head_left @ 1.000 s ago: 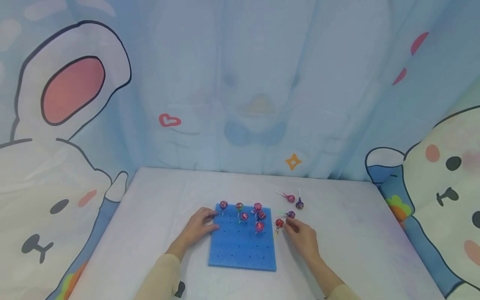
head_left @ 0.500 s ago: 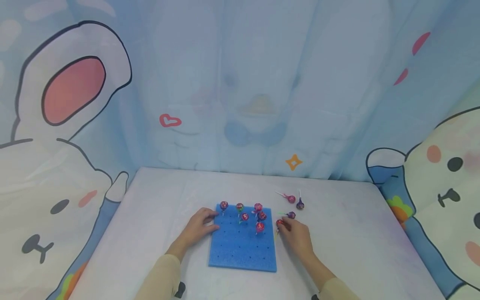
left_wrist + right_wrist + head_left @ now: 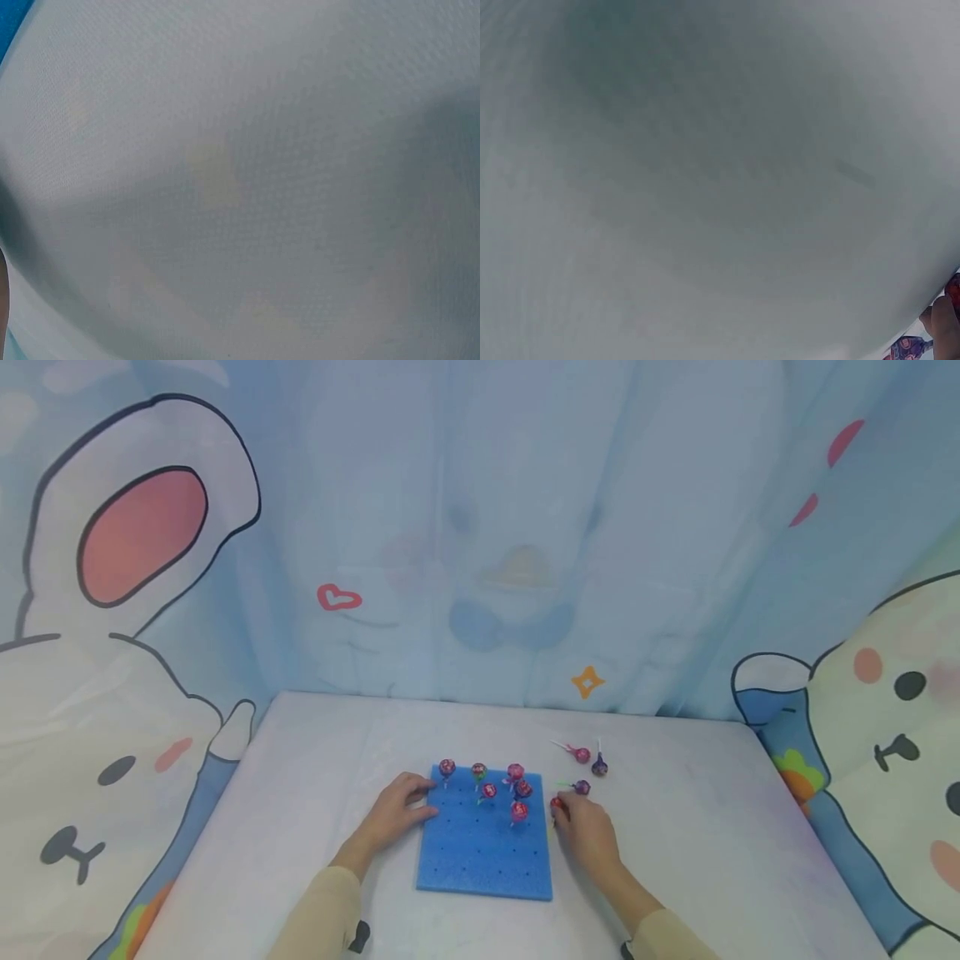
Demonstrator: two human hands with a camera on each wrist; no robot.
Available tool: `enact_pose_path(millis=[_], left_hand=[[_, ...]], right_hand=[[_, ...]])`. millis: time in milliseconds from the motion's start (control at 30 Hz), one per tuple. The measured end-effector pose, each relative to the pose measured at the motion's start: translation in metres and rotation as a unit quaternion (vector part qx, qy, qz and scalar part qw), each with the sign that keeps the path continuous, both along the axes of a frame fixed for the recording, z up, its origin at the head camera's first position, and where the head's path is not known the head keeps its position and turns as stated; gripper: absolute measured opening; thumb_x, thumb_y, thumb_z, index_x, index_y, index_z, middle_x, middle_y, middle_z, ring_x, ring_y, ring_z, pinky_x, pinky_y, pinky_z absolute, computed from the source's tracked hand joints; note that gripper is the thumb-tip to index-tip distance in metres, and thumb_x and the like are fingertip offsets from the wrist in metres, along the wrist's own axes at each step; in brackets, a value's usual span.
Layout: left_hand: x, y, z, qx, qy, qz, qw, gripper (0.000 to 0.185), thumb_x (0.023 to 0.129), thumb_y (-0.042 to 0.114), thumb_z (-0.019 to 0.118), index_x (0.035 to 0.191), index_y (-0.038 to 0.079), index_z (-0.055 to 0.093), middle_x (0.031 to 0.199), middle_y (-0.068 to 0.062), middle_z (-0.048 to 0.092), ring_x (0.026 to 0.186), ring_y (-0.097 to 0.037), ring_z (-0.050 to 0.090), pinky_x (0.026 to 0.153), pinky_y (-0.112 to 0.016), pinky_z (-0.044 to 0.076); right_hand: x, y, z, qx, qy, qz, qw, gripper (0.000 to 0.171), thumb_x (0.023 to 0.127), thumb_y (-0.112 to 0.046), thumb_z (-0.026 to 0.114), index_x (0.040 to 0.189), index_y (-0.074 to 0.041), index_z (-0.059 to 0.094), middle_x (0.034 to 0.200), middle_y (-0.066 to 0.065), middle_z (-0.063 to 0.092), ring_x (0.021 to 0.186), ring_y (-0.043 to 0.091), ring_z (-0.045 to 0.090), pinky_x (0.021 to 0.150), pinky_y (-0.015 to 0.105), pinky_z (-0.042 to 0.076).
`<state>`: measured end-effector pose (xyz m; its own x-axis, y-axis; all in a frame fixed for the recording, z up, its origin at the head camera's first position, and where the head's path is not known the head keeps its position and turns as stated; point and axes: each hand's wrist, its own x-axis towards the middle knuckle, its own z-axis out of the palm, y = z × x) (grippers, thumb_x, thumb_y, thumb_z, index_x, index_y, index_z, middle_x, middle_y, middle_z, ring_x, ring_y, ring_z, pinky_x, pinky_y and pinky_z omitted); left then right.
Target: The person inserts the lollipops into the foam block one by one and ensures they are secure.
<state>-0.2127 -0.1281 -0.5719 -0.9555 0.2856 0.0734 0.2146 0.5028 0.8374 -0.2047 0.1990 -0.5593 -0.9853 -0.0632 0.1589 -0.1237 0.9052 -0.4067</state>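
Just off the right edge of the blue foam board, the right hand closes its fingers on a red lollipop lying on the surface, while the left hand rests relaxed fingers on the board's left edge, six lollipops standing in its far holes.

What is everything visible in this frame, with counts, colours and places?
foam board: one, blue, dotted with holes, centre of the table.
standing lollipops: six, red, pink and purple wrappers, upright in the board's far rows.
loose lollipops: three, pink and purple, lying on the table right of the board.
red lollipop: one, at the right hand's fingertips.
table: one, white cloth.
backdrop: light blue cartoon curtain behind.
left hand: rests on the board's left edge.
right hand: at the red lollipop; grip unclear.
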Motion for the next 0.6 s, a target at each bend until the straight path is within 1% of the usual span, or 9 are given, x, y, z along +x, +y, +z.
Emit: enact_pose_path(millis=[167,267,400,467,533,600], left_hand=[[0.0000,-0.0004,-0.0009,-0.005,0.003,0.002,1.0000,0.042,0.089,0.020,0.073,0.126,0.005,0.061,0.125,-0.010,0.056,0.120,-0.026,0.057,0.103,-0.034,0.050],[-0.0009,-0.0004,-0.0019,-0.006,0.000,0.004,1.0000,0.042,0.089,0.021,0.073,0.126,0.006,0.061,0.125,-0.009,0.056,0.120,-0.025,0.057,0.104,-0.033,0.049],[-0.0015,-0.0007,-0.0023,0.000,0.004,0.001,1.0000,0.042,0.089,0.021,0.073,0.125,0.004,0.061,0.124,-0.010,0.056,0.120,-0.027,0.057,0.103,-0.034,0.050],[-0.0014,-0.0006,-0.0017,0.001,0.003,0.000,1.0000,0.042,0.089,0.021,0.073,0.125,0.004,0.061,0.124,-0.010,0.056,0.120,-0.027,0.057,0.103,-0.035,0.050],[-0.0009,-0.0005,-0.0008,0.003,0.000,0.001,1.0000,0.042,0.089,0.021,0.073,0.125,0.005,0.060,0.125,-0.010,0.056,0.120,-0.027,0.057,0.104,-0.034,0.049],[-0.0007,-0.0004,-0.0001,0.002,-0.004,0.001,1.0000,0.042,0.089,0.021,0.073,0.126,0.005,0.060,0.125,-0.010,0.056,0.121,-0.026,0.056,0.104,-0.033,0.049]], right_hand=[[0.0018,-0.0025,0.0017,0.001,-0.004,-0.002,1.000,0.022,0.090,-0.008,0.069,0.109,0.005,0.067,0.097,0.017,0.071,0.090,0.033,0.068,0.080,0.047,0.059],[0.0033,-0.0030,0.0023,0.005,-0.003,0.002,1.000,0.022,0.090,-0.007,0.069,0.108,0.005,0.067,0.097,0.017,0.070,0.089,0.033,0.068,0.079,0.046,0.060],[0.0045,-0.0032,0.0025,0.004,0.000,0.009,1.000,0.018,0.090,-0.006,0.068,0.104,0.005,0.066,0.089,0.014,0.070,0.079,0.027,0.068,0.069,0.040,0.060],[0.0051,-0.0035,0.0031,0.001,0.000,0.012,1.000,0.017,0.090,-0.006,0.068,0.103,0.005,0.066,0.087,0.012,0.069,0.076,0.024,0.067,0.066,0.038,0.060],[0.0058,-0.0039,0.0037,0.000,-0.001,0.014,1.000,0.017,0.090,-0.006,0.068,0.103,0.004,0.065,0.087,0.012,0.068,0.077,0.024,0.066,0.067,0.038,0.060],[0.0070,-0.0042,0.0038,0.002,0.000,0.014,1.000,0.018,0.091,-0.005,0.067,0.105,0.005,0.065,0.091,0.014,0.069,0.081,0.026,0.067,0.070,0.040,0.060]])
